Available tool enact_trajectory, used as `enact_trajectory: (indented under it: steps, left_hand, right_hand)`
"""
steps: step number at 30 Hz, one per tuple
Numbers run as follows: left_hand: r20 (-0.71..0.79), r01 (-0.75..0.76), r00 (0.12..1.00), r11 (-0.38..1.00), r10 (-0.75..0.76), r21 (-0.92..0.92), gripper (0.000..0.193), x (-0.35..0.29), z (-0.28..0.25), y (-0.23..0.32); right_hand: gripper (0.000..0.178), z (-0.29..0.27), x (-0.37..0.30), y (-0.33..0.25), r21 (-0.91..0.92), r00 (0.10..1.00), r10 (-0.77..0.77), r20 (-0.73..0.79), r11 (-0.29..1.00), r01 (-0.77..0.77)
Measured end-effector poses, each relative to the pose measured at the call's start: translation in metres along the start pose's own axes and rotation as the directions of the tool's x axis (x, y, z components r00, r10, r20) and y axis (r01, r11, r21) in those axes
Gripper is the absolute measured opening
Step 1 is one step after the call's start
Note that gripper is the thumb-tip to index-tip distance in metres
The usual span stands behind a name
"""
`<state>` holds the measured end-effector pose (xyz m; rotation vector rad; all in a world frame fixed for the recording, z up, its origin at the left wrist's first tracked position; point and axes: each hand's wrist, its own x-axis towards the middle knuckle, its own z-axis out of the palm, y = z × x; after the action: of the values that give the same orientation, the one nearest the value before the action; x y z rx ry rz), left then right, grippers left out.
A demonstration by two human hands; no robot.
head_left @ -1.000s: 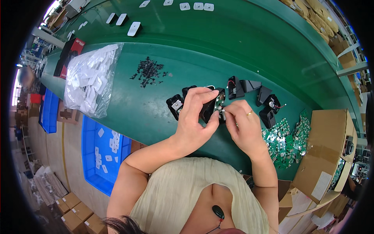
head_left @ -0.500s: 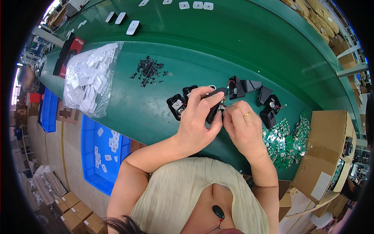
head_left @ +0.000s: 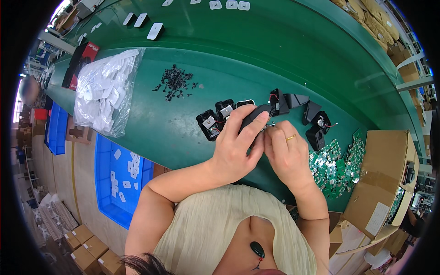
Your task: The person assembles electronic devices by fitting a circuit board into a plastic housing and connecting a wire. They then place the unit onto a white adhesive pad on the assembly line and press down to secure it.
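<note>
At the left end of the workbench (head_left: 151, 112), by its far edge, stands a red and black box (head_left: 80, 66); next to it a clear plastic bag (head_left: 105, 91) full of white pieces lies across to the near edge; below that edge sits a blue bin (head_left: 100, 183) with flat white pieces in it; on the green surface beyond the far edge are several white-faced blocks (head_left: 156, 31); in the left half of the bench, between the far and near edges, small black parts (head_left: 174, 82) lie in a loose heap.

Rightward, two open black housings (head_left: 208, 123) with metal plates inside lie just beside the left hand (head_left: 236, 149); that hand grasps another black housing (head_left: 262, 109), held tilted near the bench's middle, fingers over its top; the right hand (head_left: 288, 149), a ring on one finger, has thumb and fingers bent together at the held housing's right side; whether they pinch anything I cannot tell, as the fingers hide it.

Farther right is a curved group of black casings (head_left: 312, 112), two with red wires showing; then a heap of green circuit boards (head_left: 334, 169); at the right end stands a cardboard carton (head_left: 378, 178).
</note>
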<state>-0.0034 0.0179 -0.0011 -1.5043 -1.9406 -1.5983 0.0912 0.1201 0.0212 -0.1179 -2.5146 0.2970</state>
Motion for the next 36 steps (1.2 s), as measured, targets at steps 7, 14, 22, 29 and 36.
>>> enact_trajectory:
  steps: [7,14,22,29,36]
  left_hand:
    - [0.131,0.457,0.887,0.799,-0.443,-0.391,0.047,-0.010,-0.001,0.004]
    - [0.291,0.521,0.834,0.494,-0.469,-0.696,0.043,-0.004,-0.003,0.000]
    - [0.655,0.768,0.638,0.398,-0.405,-0.502,0.044,0.003,-0.029,-0.015]
    - [0.635,0.821,0.519,0.127,-0.572,-0.557,0.042,0.001,-0.025,-0.009]
    - [0.694,0.797,0.414,-0.132,-0.589,-0.589,0.036,0.004,-0.020,-0.004]
  right_hand:
    - [0.028,-0.003,-0.004,0.009,0.148,0.998,-0.024,0.063,0.989,0.015]
    - [0.049,0.002,-0.003,-0.002,0.495,0.944,0.325,0.047,0.814,-0.305]
    - [0.052,-0.004,-0.006,-0.008,0.346,0.947,0.310,0.089,0.882,-0.321]
    - [0.044,-0.012,-0.014,-0.022,0.641,0.835,0.534,0.132,0.597,-0.483]
    - [0.033,-0.012,-0.010,-0.017,0.178,0.994,0.070,-0.079,0.983,-0.055]
